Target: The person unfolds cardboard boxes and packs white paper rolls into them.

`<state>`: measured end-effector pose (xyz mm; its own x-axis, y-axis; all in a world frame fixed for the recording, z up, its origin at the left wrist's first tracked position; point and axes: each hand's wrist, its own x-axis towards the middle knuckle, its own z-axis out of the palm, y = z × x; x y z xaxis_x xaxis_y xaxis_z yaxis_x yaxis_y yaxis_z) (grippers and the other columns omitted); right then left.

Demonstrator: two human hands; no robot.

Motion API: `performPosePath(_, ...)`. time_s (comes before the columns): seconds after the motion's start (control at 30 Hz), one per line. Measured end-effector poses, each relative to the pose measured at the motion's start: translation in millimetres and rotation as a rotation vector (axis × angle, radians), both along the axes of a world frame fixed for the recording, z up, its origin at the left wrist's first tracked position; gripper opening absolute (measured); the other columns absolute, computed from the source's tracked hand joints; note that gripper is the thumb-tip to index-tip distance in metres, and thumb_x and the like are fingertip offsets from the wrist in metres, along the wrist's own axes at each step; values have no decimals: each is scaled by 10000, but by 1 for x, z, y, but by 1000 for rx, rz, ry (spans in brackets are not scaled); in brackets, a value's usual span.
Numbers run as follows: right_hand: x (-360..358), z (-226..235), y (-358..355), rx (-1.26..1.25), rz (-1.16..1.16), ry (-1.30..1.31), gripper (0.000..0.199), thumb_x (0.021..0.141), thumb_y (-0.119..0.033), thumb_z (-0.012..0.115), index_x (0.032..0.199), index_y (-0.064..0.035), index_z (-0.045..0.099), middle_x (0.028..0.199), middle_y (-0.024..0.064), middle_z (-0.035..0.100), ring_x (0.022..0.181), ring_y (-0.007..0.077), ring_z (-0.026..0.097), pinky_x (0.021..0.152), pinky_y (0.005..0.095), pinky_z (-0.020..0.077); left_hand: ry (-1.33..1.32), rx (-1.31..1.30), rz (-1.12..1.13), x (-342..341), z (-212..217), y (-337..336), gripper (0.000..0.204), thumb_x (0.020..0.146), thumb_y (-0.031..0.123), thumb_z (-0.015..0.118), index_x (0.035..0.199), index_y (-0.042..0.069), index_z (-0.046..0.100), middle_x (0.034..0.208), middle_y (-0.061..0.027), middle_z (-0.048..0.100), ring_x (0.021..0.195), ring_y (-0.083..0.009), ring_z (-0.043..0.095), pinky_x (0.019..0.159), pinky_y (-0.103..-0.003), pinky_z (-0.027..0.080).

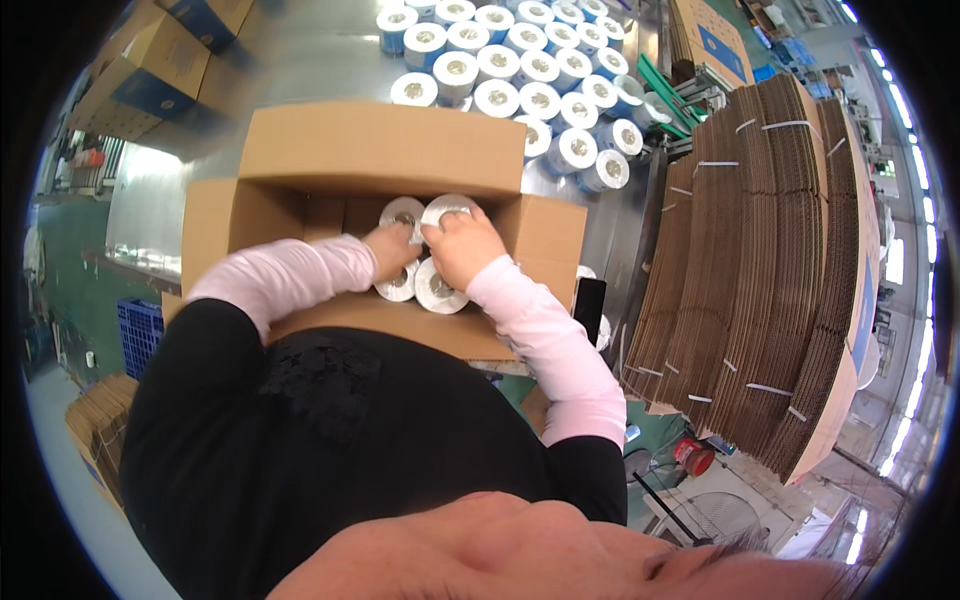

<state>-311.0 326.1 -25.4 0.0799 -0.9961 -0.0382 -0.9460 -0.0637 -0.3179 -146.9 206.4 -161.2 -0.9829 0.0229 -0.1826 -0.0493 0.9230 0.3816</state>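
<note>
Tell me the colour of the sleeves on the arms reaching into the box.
Pale pink sleeves, clearest in the head view.

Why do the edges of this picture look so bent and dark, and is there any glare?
Head view: the fisheye lens bows the stacked flat cardboard and blackens the corners; glare whitens the metal table; the hands in the open box stay fairly sharp.

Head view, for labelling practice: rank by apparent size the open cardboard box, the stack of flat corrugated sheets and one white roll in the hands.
1. Stack of flat brown corrugated cardboard sheets, though the fisheye may exaggerate it.
2. Open brown cardboard box.
3. White wrapped roll under the right hand, clearly smallest.
</note>
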Motion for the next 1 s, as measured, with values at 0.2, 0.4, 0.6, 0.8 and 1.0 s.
performPosePath(0.2,-43,26,-12,-186,-250,167,617,781,-203,687,1361,-228,478,1466,137,361,1363,349,322,1045,575,309,-541,-186,-21,-46,40,15,468,921,363,481,1290,83,552,1345,-244,434,1226,-403,470,1005,-430,424)
performPosePath(0.4,-44,27,-30,-137,-276,7,638,777,-208,696,1371,-206,464,1456,143,374,1348,354,341,1026,596,315,-194,44,-99,-36,98,16,704,813,433,646,1425,190,395,1530,-202,205,1411,-423,153,1070,-676,180)
performPosePath(0.6,-54,26,-19,-208,-264,-132,515,754,-120,687,1255,-148,571,1358,125,492,1285,330,440,1019,550,353,-553,61,-274,-78,30,33,809,812,522,628,1473,166,328,1558,-160,177,1449,-367,96,1119,-630,131)
performPosePath(0.8,-197,-54,-28,-326,-842,-502,299,809,-110,595,1098,-53,648,1067,140,659,1024,297,613,892,384,474,-622,1342,-270,-130,171,-82,488,919,272,609,1339,47,502,1243,-172,601,1159,-260,574,976,-375,453)
performPosePath(1.0,-261,-148,-104,142,-533,144,544,824,-175,615,1346,-280,503,1477,113,353,1377,273,320,1099,505,282,112,453,714,-187,95,-255,498,865,186,631,1334,83,496,1254,-155,557,1136,-228,538,985,-331,425)
